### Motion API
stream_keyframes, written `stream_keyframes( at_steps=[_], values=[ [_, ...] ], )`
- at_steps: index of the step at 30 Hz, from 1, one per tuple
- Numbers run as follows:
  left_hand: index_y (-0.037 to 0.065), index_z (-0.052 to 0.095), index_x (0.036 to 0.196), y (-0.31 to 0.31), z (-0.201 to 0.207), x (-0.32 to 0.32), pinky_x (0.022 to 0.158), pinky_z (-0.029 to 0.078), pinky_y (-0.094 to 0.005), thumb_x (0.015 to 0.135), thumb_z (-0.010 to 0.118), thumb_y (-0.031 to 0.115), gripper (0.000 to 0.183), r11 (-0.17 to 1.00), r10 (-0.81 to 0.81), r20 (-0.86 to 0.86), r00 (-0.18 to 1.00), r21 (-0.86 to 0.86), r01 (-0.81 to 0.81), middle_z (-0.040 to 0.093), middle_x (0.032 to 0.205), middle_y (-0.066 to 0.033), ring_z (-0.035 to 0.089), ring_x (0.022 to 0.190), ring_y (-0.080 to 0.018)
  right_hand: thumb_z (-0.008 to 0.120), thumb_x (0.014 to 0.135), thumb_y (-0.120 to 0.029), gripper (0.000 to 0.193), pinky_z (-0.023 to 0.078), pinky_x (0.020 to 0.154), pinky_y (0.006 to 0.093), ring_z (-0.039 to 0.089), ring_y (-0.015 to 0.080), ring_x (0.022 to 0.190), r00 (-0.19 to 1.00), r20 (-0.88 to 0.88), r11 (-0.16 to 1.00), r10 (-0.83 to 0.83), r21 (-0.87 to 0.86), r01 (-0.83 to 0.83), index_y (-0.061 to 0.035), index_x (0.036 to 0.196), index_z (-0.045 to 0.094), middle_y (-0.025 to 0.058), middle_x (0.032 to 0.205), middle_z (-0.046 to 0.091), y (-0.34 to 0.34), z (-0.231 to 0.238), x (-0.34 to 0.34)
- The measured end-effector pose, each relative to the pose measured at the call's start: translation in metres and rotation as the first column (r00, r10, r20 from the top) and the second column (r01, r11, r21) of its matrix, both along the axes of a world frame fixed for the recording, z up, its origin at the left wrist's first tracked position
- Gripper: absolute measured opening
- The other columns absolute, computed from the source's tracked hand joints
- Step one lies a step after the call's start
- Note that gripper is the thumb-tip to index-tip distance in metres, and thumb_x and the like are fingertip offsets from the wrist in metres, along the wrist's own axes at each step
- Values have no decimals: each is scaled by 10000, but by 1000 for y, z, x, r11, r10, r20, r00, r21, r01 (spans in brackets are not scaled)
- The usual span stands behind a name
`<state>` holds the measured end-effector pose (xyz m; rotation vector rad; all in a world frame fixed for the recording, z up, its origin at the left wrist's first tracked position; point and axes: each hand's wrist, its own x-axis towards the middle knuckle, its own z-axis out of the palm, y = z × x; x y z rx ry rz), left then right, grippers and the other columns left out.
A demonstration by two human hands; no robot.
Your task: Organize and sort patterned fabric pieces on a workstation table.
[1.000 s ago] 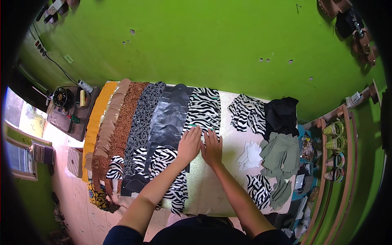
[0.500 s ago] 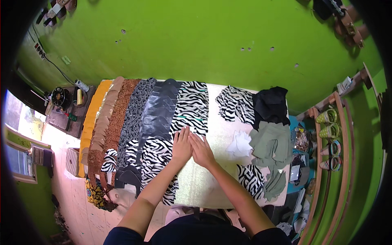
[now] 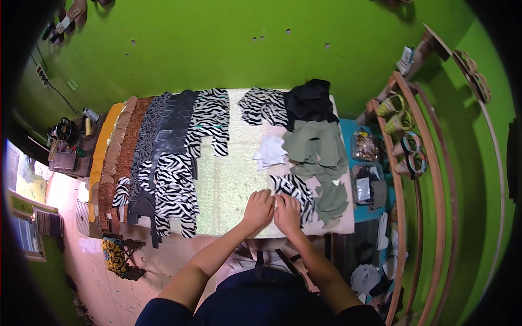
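My left hand [image 3: 258, 210] is over the near part of the table, fingers bent and together, its fingertips close to my right hand. My right hand [image 3: 287, 212] has its fingers curled at the left edge of a small pile of zebra-print fabric pieces [image 3: 300, 190], overlapping it. What either hand holds, if anything, is hidden beneath the fingers. Olive-green fabric pieces [image 3: 315, 146] lie just right of and beyond that pile. White cut pieces [image 3: 270, 152] lie beyond my hands. A bare stretch of the pale table [image 3: 223, 185] shows to the left.
Rows of yellow, tan, brown, grey-patterned and black pieces [image 3: 173, 125] cover the table's left. Zebra-print stacks [image 3: 175, 187] lie beside them. Black fabric [image 3: 309, 100] sits at the far right corner. A wooden rack [image 3: 410, 157] with sandals stands right; a machine [image 3: 66, 130] stands left.
Both hands have moved from the middle zebra-print stack toward me and right, to the small zebra-print pile. Their fingers went from flat to curled. The view has shifted right.
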<state>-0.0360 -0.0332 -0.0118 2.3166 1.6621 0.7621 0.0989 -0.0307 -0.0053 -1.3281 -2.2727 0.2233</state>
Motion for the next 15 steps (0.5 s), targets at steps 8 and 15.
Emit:
stream_keyframes(
  at_steps=[8, 15],
  values=[
    [37, 558, 976, -43, -6, 46, 872, 368, -382, 700, 557, 141, 295, 999, -17, -6, 1000, 41, 17, 510, 1064, -150, 482, 1002, -290, 542, 735, -167, 268, 352, 799, 383, 492, 230, 905, 989, 81, 992, -120, 39, 117, -79, 988, 554, 59, 936, 533, -38, 0, 61],
    [44, 544, 950, -72, -11, 45, 824, 384, -381, 725, 549, 149, 248, 996, 81, -32, 996, 49, -79, 509, 1023, -145, 491, 957, -289, 569, 714, -156, 270, 355, 770, 383, 494, 235, 890, 997, 75, 998, -4, 71, -1, -89, 976, 560, 67, 932, 526, -51, -10, 59]
  ],
)
